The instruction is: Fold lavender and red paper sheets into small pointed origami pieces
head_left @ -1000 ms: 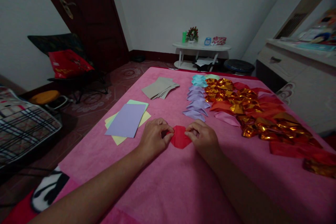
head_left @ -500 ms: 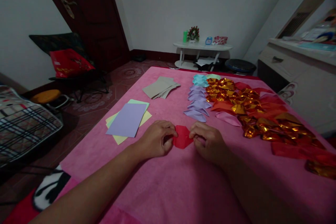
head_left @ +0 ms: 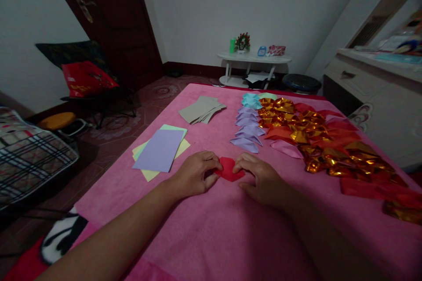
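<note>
A small folded piece of red paper [head_left: 228, 170] lies on the pink cloth between my hands. My left hand [head_left: 199, 173] pinches its left edge between thumb and bent fingers. On the right side, the fingers of my right hand [head_left: 260, 178] curl over the paper and press on it, with the thumb lower down by its near edge. Fingertips cover both side edges of the paper. Beyond my right hand runs a column of folded purple paper pieces [head_left: 247, 132]. Left of my left hand lies a stack of purple, green and yellow sheets [head_left: 160, 151].
Grey paper sheets [head_left: 202, 109] are fanned out farther back on the pink-covered table [head_left: 204, 237]. Rows of folded gold foil pieces [head_left: 308, 131] and red ones fill the right side. Behind stand a small white table [head_left: 260, 58] and a black stool [head_left: 301, 82].
My right hand has shifted slightly left over the red paper, and its thumb has dropped away from the fingers. The paper's right part is bent in. My left hand stays nearly still.
</note>
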### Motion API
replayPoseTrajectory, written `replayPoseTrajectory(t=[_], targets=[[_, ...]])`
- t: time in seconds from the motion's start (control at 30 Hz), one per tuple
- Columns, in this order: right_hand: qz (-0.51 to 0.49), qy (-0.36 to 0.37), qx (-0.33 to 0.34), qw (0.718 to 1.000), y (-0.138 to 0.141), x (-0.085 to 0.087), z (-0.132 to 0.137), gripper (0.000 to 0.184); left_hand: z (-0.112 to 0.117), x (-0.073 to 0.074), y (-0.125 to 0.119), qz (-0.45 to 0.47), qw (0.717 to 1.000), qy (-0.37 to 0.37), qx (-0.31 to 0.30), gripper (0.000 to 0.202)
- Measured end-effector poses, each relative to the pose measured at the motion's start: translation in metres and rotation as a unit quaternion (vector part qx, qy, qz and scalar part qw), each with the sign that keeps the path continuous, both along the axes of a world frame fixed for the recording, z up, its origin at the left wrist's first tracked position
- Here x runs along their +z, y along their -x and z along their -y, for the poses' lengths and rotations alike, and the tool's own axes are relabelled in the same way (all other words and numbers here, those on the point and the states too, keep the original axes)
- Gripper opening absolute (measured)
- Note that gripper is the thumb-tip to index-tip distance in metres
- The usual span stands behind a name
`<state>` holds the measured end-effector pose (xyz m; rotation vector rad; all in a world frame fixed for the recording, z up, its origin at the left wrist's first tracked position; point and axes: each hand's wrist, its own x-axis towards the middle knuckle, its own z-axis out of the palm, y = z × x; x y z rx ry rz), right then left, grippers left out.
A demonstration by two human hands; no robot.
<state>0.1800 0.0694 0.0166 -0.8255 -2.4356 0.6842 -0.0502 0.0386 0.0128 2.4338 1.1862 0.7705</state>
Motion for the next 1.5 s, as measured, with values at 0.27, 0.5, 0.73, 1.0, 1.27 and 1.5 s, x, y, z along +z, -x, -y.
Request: replayPoseTrajectory(t=[0.27, 0.5, 0.73, 1.0, 1.27, 1.5], targets=[[-0.02, 0.084, -0.117, 0.989, 0.009, -0.013, -0.005, 0.013, -0.008, -0.008, 0.0, 0.069, 0.995, 0.048, 0.045, 0.017], [0.03, 0.053, -0.2, 0.978, 0.016, -0.011, 0.001, 0.019, -0.009, -0.006, -0.007, 0.042, 0.988, 0.058, 0.137, 0.021], [0.058, 0.012, -0.25, 0.966, 0.023, -0.015, 0.001, 0.018, -0.01, 0.0, -0.014, -0.06, 0.973, 0.055, 0.217, 0.022], [0.061, -0.003, -0.299, 0.952, 0.025, -0.019, 0.004, 0.01, -0.009, -0.002, -0.014, -0.032, 0.964, 0.076, 0.253, 0.019], [0.044, 0.01, -0.32, 0.946, 0.036, -0.017, 0.01, 0.019, -0.014, -0.01, -0.011, 0.03, 0.98, 0.077, 0.183, 0.025], [-0.133, 0.115, -0.279, 0.944, 0.034, -0.021, 0.011, 0.033, -0.008, -0.014, -0.018, 0.215, 0.957, 0.127, 0.149, 0.037]])
